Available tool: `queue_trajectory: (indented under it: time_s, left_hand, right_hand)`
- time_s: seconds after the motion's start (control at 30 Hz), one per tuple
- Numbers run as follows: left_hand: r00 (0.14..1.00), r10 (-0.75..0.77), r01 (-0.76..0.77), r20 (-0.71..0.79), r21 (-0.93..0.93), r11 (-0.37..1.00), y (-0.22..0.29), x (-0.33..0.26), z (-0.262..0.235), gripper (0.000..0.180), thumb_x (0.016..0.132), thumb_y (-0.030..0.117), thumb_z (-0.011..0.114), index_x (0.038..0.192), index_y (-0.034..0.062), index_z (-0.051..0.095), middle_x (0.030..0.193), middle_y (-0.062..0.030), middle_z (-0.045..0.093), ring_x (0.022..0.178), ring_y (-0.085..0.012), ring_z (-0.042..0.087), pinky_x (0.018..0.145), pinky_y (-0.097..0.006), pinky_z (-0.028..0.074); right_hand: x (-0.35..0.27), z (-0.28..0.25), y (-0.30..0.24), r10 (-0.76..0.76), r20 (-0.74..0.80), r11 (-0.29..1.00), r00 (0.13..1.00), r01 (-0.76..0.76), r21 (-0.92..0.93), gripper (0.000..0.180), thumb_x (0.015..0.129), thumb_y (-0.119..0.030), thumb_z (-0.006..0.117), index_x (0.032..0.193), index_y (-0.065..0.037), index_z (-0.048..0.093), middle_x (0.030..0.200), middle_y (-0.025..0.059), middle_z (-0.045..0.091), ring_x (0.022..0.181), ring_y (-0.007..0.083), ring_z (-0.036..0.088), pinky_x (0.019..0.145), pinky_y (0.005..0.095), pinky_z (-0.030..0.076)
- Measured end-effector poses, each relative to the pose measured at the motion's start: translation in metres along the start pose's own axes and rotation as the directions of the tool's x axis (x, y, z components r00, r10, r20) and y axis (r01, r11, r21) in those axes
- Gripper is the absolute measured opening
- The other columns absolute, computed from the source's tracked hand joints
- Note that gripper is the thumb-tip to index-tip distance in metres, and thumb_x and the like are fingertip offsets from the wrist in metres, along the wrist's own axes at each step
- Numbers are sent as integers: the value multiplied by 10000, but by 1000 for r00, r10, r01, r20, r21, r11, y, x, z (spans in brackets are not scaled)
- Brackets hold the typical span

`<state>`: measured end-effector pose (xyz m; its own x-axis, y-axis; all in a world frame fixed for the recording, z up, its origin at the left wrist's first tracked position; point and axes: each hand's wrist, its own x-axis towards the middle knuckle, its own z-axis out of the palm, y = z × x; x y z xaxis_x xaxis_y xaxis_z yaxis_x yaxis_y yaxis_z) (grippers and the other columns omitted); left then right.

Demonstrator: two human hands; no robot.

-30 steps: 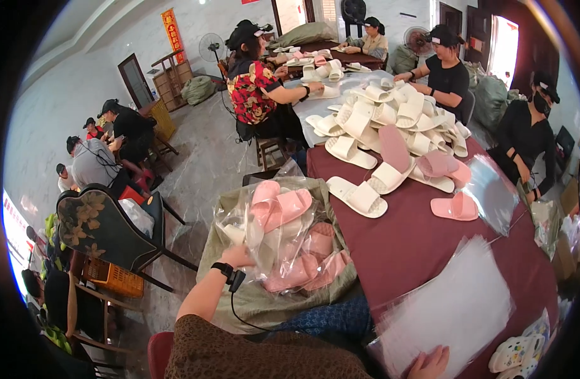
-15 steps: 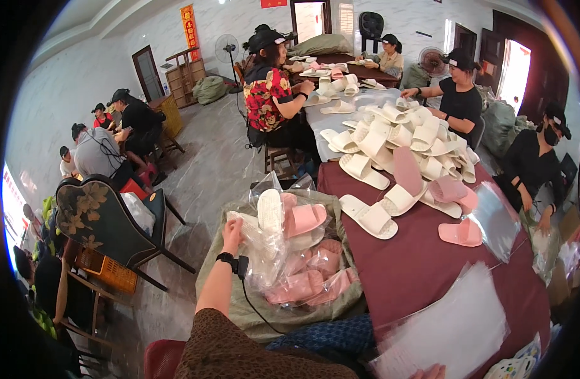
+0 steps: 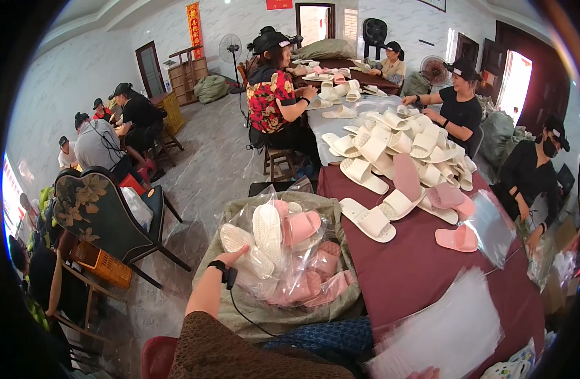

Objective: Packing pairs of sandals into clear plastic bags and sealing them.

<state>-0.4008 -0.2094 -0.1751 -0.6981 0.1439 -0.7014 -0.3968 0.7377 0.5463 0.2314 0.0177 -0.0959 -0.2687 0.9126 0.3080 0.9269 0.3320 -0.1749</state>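
My left hand (image 3: 230, 256), with a dark band on the wrist, rests against a clear bag of white slippers (image 3: 266, 237). Its fingers look stretched out rather than wrapped round the bag. Those slippers lie on top of bagged pink slippers (image 3: 304, 227) in a large green woven sack (image 3: 252, 320). Only the fingers of my right hand (image 3: 427, 372) show, at the bottom edge, faint and partly cut off. They appear flat on the stack of clear plastic bags (image 3: 448, 325) on the maroon-covered table (image 3: 391, 271).
A heap of loose cream slippers (image 3: 397, 139) covers the table's middle, with pink slippers (image 3: 457, 236) nearer me. More clear bags (image 3: 492, 224) lie at the right edge. Co-workers sit around the tables. A dark armchair (image 3: 100, 215) stands left of the sack.
My left hand has moved down slightly from the top of the bagged white slippers to beside their lower part. The white slippers have shifted a little left and spread apart.
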Motion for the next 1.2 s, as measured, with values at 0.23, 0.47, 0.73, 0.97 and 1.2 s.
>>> queue_trajectory:
  time_s: [0.23,0.47,0.73,0.97,1.2]
  left_hand:
    - [999,49,-51,23,108,993,-26,-20,-12,854,730,651,758,1325,69,567,1204,-82,648,1015,-203,614,844,-352,486]
    - [962,246,-258,-118,-98,961,-43,95,43,1093,639,779,721,1217,-133,554,1143,-212,655,963,-289,659,816,-381,519]
    - [975,-50,97,-217,214,972,-7,47,22,1204,564,844,689,1318,-82,528,1311,-202,593,1184,-302,599,954,-396,485]
    - [951,197,-182,-237,81,980,21,-30,-81,642,692,470,859,931,-102,693,808,-120,682,650,-185,625,584,-323,481]
    - [865,365,-214,345,-404,889,3,8,-22,821,879,265,734,1512,65,252,1340,-96,546,1213,-205,539,1010,-397,442]
  right_hand:
    - [-9,4,4,-23,-67,1000,997,22,-20,465,907,-253,632,1269,32,571,1300,293,536,1186,442,522,1018,489,431]
    - [-3,-1,-3,-52,-53,998,997,54,23,463,907,-248,630,1263,41,569,1292,303,538,1181,453,521,1014,495,429]
    - [-3,-2,-4,-11,4,999,1000,11,-34,471,919,-252,617,1278,47,555,1298,304,535,1184,457,520,1009,497,437]
    - [2,0,0,5,53,1000,999,-5,-13,477,925,-253,610,1284,55,550,1315,326,510,1204,462,502,1031,505,414]
    - [6,-1,-7,-29,-19,999,999,29,24,471,911,-242,623,1259,69,560,1283,338,527,1167,481,521,1008,514,431]
